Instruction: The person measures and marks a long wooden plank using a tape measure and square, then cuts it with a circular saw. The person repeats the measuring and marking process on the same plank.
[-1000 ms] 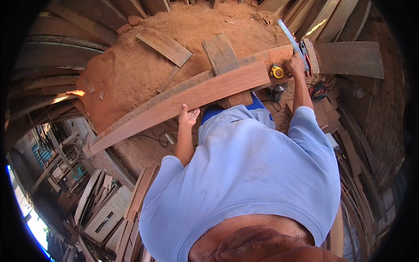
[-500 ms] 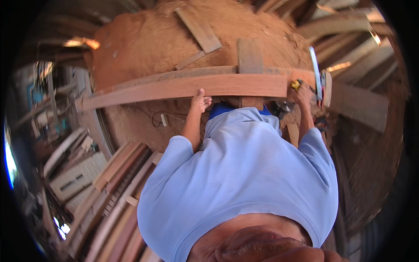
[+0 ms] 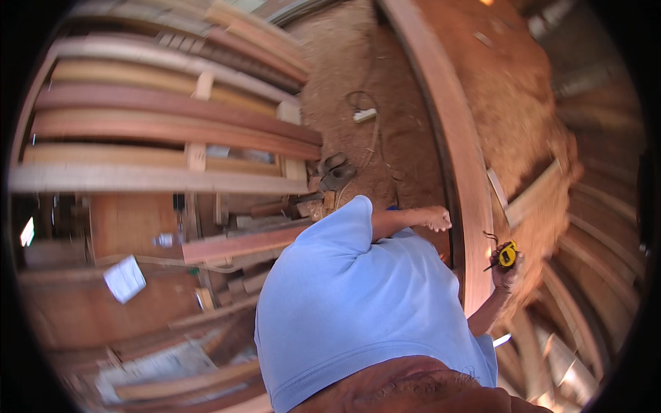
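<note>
A long reddish wooden plank [image 3: 460, 172] runs from the top of the view down to the right, over a mound of sawdust. My left hand [image 3: 437, 219] is at the plank's near edge, with its fingers curled on it. Across the plank, my right hand [image 3: 511, 270] holds a yellow tape measure [image 3: 507, 254]. My blue shirt [image 3: 358, 310] fills the lower middle and hides the forearms' start.
Long boards are stacked on racks [image 3: 172, 138] at the left. A pair of sandals [image 3: 337, 171] and a white power strip with its cable [image 3: 365, 114] lie on the sawdust floor. Short offcuts [image 3: 533, 196] rest on the mound at the right. A white sheet [image 3: 124, 279] lies lower left.
The view has swung round, so the plank now runs top to bottom instead of across. Both hands have stayed at the plank, the right one still holding the tape measure.
</note>
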A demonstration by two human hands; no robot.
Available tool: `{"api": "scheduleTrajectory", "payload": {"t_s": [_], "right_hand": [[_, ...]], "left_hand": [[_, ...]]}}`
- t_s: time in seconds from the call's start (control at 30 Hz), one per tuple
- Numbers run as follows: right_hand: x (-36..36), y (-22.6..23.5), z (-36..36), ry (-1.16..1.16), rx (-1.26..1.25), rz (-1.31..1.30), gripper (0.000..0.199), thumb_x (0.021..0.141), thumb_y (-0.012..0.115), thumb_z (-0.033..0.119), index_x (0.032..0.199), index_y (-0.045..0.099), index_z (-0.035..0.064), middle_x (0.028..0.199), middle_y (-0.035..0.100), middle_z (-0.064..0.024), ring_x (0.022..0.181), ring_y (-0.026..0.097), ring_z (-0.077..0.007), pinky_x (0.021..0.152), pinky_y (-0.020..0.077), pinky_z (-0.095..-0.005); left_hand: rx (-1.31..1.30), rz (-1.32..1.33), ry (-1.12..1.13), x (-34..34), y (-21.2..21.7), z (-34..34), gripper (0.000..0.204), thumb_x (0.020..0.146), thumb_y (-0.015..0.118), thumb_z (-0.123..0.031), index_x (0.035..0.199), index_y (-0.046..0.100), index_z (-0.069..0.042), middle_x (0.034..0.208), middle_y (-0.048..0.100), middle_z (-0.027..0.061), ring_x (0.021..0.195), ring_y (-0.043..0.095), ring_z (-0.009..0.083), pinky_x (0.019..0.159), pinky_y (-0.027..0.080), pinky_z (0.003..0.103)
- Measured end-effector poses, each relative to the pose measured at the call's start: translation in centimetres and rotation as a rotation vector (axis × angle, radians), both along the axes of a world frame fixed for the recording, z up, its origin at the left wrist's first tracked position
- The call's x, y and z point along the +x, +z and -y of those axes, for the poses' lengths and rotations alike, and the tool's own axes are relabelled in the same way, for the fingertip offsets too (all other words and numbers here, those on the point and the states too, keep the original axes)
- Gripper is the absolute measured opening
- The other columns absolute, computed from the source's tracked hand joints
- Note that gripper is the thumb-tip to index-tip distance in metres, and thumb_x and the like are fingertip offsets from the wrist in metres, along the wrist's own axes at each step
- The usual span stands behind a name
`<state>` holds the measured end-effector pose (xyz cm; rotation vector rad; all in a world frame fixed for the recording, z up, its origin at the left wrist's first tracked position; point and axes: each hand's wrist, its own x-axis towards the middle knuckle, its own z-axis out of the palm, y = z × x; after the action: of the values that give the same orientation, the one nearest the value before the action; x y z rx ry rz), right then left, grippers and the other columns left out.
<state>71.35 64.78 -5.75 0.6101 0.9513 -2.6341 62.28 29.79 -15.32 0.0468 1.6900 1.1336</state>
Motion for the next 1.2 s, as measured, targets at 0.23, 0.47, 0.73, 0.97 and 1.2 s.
{"api": "scheduleTrajectory", "payload": {"t_s": [0.23, 0.47, 0.73, 0.97, 1.2], "right_hand": [[-18.2, 0.5, 20.2, 0.947, 0.51, -0.159, 0.049, 0.1, 0.067, 0.04, 0.132, 0.06, 0.0048, 0.107, 0.069, -0.0097, 0.089, 0.068, -0.0194, 0.074, 0.0548, -0.0311], [-17.7, 0.0, 32.2, 1.105, 0.699, -0.477, 0.051, 0.105, 0.06, 0.04, 0.139, 0.051, 0.0029, 0.107, 0.064, -0.0074, 0.087, 0.063, -0.0136, 0.07, 0.0531, -0.0278], [-15.0, 5.7, 27.9, 1.097, 0.792, -0.479, 0.064, 0.101, 0.065, 0.03, 0.152, 0.038, 0.0019, 0.112, 0.059, -0.0077, 0.094, 0.057, -0.0139, 0.08, 0.0501, -0.0289], [-10.4, 4.0, 13.4, 1.162, 0.689, -0.327, 0.05, 0.097, 0.066, 0.016, 0.142, 0.051, 0.0032, 0.107, 0.059, -0.0031, 0.095, 0.056, -0.0114, 0.08, 0.0495, -0.0274], [-6.1, 3.7, 10.7, 1.076, 0.621, -0.166, 0.04, 0.095, 0.068, 0.011, 0.133, 0.056, 0.0052, 0.102, 0.06, 0.0005, 0.086, 0.055, -0.0082, 0.076, 0.0479, -0.025]], "left_hand": [[0.324, 0.175, 0.682, -1.2, 5.4, 13.7, 0.035, 0.1, 0.068, -0.035, 0.113, 0.068, -0.003, 0.098, 0.072, 0.009, 0.078, 0.067, 0.0186, 0.068, 0.059, 0.036], [0.547, 0.296, 0.999, -0.4, 7.3, 17.6, 0.028, 0.1, 0.07, -0.031, 0.113, 0.066, -0.007, 0.095, 0.069, 0.0077, 0.078, 0.066, 0.0179, 0.067, 0.06, 0.038], [0.542, 0.191, 0.907, -0.9, 7.8, 13.9, 0.025, 0.091, 0.08, -0.019, 0.108, 0.067, -0.006, 0.097, 0.067, 0.0063, 0.084, 0.066, 0.0176, 0.073, 0.057, 0.036], [0.937, 0.016, 1.417, -8.1, 11.5, 25.2, 0.017, 0.09, 0.071, -0.013, 0.102, 0.069, 0.0, 0.09, 0.07, 0.0127, 0.078, 0.069, 0.0241, 0.075, 0.061, 0.041], [0.428, -0.219, 1.274, -9.7, 11.4, 29.8, 0.016, 0.095, 0.071, -0.013, 0.1, 0.068, 0.002, 0.092, 0.071, 0.0157, 0.079, 0.071, 0.0279, 0.073, 0.066, 0.043]]}}
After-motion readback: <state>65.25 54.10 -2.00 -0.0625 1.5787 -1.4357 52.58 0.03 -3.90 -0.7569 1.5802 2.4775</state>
